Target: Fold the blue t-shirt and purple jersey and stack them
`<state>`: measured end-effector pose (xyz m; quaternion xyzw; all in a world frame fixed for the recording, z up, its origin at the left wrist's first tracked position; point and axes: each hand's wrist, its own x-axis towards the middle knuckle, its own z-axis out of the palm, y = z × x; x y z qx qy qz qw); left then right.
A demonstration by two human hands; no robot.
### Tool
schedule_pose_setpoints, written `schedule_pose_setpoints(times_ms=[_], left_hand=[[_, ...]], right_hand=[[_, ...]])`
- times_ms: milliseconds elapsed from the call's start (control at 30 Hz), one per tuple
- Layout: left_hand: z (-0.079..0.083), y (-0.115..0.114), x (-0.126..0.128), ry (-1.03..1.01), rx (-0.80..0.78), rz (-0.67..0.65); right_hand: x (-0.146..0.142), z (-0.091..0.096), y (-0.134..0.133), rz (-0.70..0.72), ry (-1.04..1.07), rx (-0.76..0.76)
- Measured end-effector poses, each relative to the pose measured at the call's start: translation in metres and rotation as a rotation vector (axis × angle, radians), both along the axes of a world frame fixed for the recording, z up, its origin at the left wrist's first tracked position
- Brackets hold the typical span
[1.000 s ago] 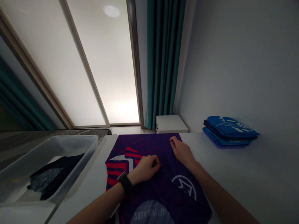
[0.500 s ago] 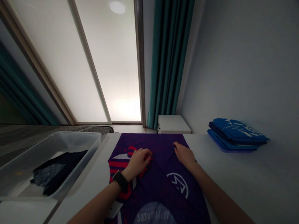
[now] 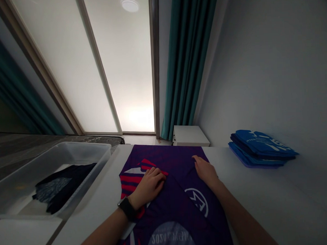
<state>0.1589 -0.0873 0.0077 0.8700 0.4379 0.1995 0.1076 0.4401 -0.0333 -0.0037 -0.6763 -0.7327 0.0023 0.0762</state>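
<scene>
**Left hand (image 3: 147, 188) and right hand (image 3: 206, 171) open on a purple jersey (image 3: 164, 154)**

Both hands lie palm down without gripping, either side of a diagonal fold in the red-striped jersey, which lies flat on a white counter (image 3: 262, 190). A black watch (image 3: 126, 208) circles the left wrist. Left of the jersey, a translucent plastic bin (image 3: 100, 149) holds a dark garment (image 3: 66, 183); to the right, a stack of folded blue garments (image 3: 261, 147) sits against the wall.

This seems to be a room in a home: at upper middle stands a tall frosted glass sliding door (image 3: 118, 67), a teal curtain (image 3: 189, 64) hangs at its right, and a small white cabinet (image 3: 190, 135) stands below.
</scene>
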Motion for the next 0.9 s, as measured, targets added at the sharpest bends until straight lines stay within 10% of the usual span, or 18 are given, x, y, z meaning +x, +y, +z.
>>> schedule_pose_setpoints(times_ms=[533, 900], left_hand=[[0.039, -0.031, 0.037, 0.089, 0.013, -0.216], [0.021, -0.034, 0.056, 0.185, -0.004, -0.204]], right_hand=[[0.000, 0.001, -0.001, 0.034, 0.062, 0.016], [0.064, 0.012, -0.008, 0.083, 0.374, -0.045]])
